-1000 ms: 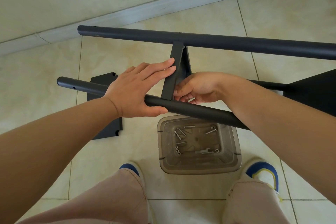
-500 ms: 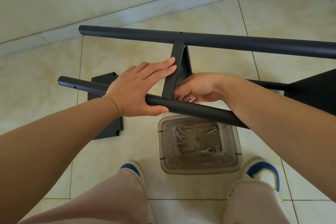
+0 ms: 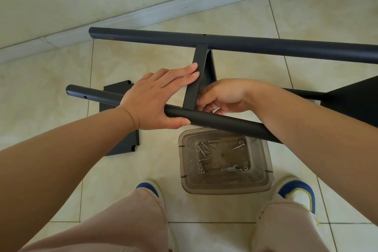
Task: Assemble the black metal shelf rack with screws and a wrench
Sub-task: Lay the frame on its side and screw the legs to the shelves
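Observation:
Two black metal tubes lie across the floor: a far tube (image 3: pixel 266 46) and a near tube (image 3: pixel 223 122). A black cross panel (image 3: pixel 195 86) stands edge-on between them. My left hand (image 3: pixel 157 100) grips the near tube, thumb under it, with fingers stretched flat against the panel's left face. Just right of the panel, my right hand (image 3: pixel 223 96) is curled at the joint of panel and near tube, pinching something small that its fingers hide. A clear plastic tub (image 3: pixel 266 172) below the near tube holds several silver screws (image 3: pixel 202 147) and a small wrench (image 3: pixel 231 168).
A flat black shelf plate (image 3: pixel 120 143) lies on the tiled floor under my left wrist. Another black panel (image 3: pixel 356 100) stands at the right edge. The wall and skirting (image 3: pixel 143 14) run behind the far tube. My two shoes flank the tub.
None of the parts has visibly shifted. Both hands stay where they were at the joint.

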